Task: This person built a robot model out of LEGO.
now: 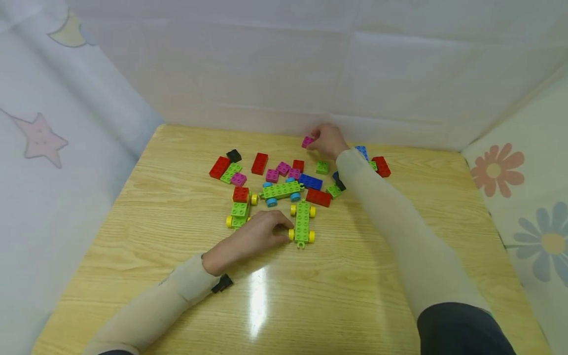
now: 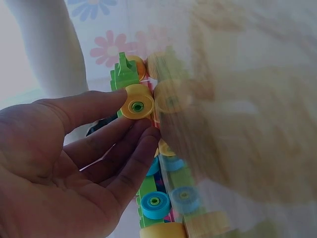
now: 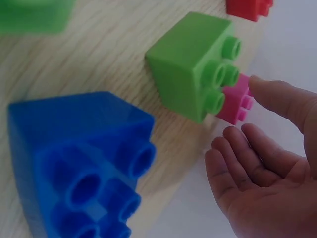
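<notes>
Fingers of the left hand (image 1: 261,230) pinch a yellow wheel (image 2: 131,95) on a lime-green plastic base (image 1: 302,221); half-curled right hand (image 1: 329,139) meets magenta plastic brick (image 1: 306,142), hold unclear, best gripped squarely

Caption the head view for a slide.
Left hand touches a yellow wheel; right hand at a pink brick.

Head view | wood-grain table (image 1: 346,296), centre to bottom; glare streak (image 1: 257,303) lower centre | pale sheet (image 1: 266,64), across top | moon print (image 1: 70,33), upper left | star print (image 1: 41,140), left | red flower print (image 1: 493,170), blue flower print (image 1: 552,243), right edge
</notes>
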